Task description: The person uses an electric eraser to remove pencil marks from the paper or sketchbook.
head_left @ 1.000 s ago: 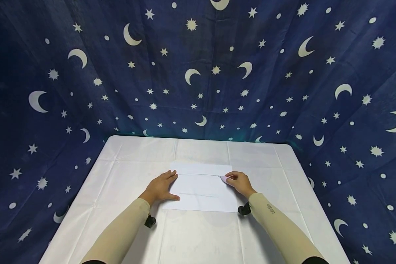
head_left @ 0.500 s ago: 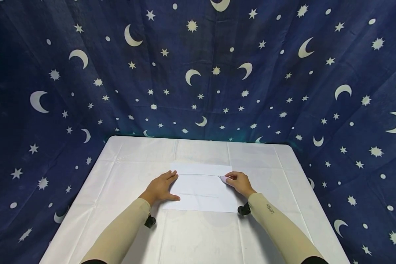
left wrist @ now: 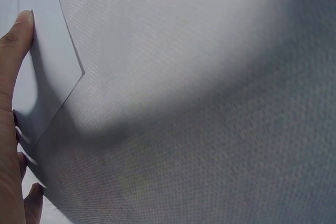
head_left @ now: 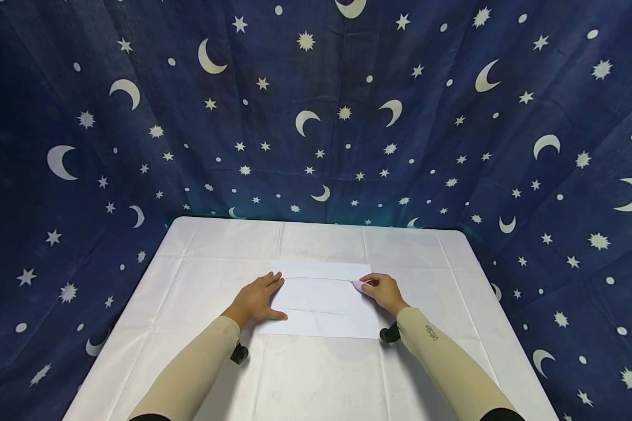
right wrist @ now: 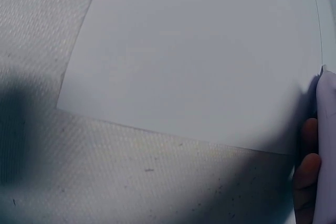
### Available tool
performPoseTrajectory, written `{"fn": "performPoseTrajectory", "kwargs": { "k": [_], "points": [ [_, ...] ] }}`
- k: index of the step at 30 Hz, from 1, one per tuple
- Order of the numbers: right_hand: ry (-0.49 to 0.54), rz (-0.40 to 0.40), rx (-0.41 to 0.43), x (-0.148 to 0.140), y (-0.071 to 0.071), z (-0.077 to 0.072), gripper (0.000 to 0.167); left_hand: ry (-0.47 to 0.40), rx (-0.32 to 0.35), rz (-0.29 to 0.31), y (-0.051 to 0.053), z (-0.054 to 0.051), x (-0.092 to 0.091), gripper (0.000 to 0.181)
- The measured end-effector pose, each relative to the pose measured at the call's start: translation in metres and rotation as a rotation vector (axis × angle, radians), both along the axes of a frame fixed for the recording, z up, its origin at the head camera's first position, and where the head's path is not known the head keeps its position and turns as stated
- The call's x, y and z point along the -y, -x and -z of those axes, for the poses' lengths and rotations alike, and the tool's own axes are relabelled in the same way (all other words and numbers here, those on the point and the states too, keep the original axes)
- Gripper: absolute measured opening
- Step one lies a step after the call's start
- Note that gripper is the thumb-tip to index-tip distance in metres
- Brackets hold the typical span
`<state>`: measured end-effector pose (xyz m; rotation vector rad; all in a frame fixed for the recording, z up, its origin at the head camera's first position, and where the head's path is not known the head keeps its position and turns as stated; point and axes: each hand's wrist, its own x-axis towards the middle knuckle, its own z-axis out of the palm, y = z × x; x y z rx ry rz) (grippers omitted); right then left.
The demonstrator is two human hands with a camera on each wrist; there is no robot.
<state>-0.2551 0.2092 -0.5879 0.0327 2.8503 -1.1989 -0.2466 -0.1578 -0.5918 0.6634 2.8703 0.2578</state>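
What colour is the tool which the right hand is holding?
The tool is pale purple; the right wrist view shows it best.

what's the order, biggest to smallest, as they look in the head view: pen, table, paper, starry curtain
1. Starry curtain
2. Table, its near end cut off by the picture's edge
3. Paper
4. Pen, partly hidden by the right hand

Free room over paper, lilac tool rightward
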Motion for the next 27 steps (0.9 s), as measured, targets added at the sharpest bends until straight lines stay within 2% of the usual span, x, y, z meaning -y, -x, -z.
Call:
{"fn": "performPoseTrajectory", "kwargs": {
  "k": [12,20,27],
  "points": [
    [0.011,-0.006,0.006,0.0007,0.0003,-0.0019,0.017,-0.007,-0.005,0.012,0.002,0.0043,0.0017,0.109],
    [-0.001,0.017,0.027,-0.0014,0.0001,-0.0007,0.018,-0.018,0.0,0.011,0.0008,0.0001,0.0009,0.109],
    [0.016,0.002,0.03,0.0004,-0.0003,-0.0021,0.018,-0.04,0.002,0.015,-0.0005,-0.0027,0.0009,0.108]
  ]
}}
